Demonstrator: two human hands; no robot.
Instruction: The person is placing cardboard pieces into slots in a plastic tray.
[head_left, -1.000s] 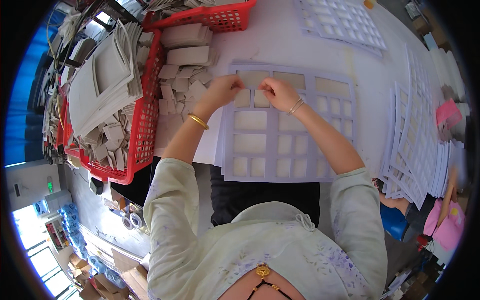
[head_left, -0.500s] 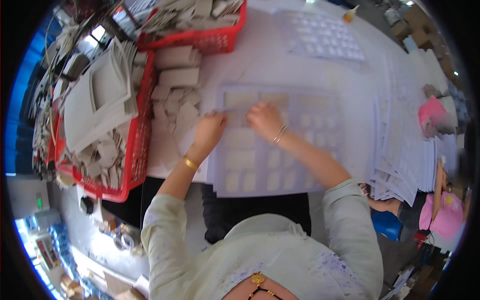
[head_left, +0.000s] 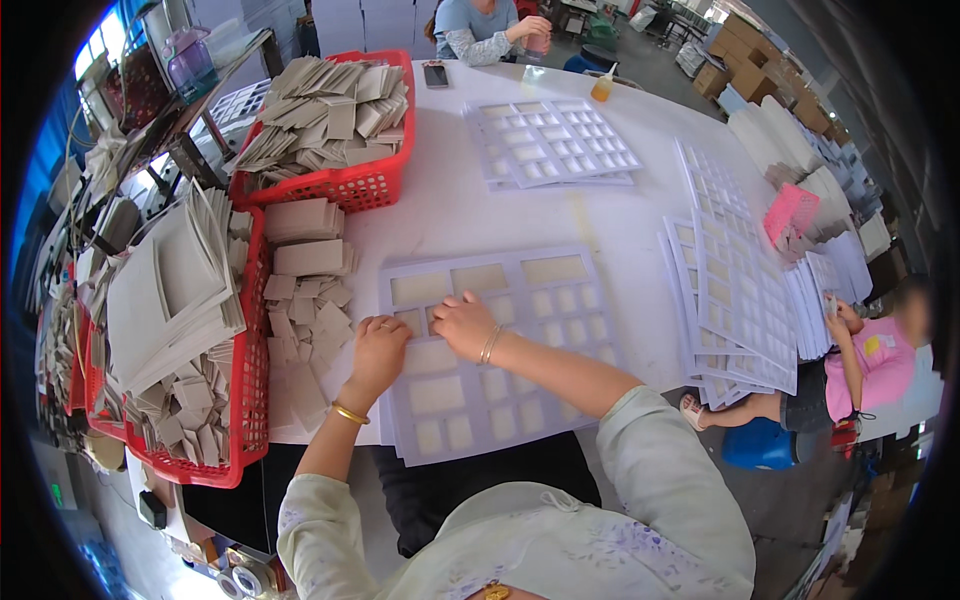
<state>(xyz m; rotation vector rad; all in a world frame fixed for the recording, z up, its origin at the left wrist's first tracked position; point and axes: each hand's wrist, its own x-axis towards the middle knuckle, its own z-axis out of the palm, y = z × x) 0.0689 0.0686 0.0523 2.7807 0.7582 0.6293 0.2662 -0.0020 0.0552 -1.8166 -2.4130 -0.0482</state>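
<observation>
A white panel with many rectangular cut-outs (head_left: 508, 270) lies in front of me on the table, on top of at least one similar sheet. My left hand (head_left: 380, 352) is at its left edge, fingers bent and close together over the border. My right hand (head_left: 465, 327) is just beside it, fingers bent down onto a small cut-out below the top row. Whatever is under the fingertips of either hand is hidden. Small grey-beige card pieces (head_left: 318, 320) lie loose left of the panel, near my left hand.
Red baskets of card pieces stand at left (head_left: 255, 400) and far left (head_left: 385, 185). More cut-out panels lie at the back (head_left: 560, 140) and right (head_left: 735, 290). A glue bottle (head_left: 602, 88) and phone (head_left: 436, 75) are at the far edge. Two other people sit nearby.
The view has tilted up and sharpened, bringing the far table edge and a person there into sight. Both hands stay near the same part of the panel.
</observation>
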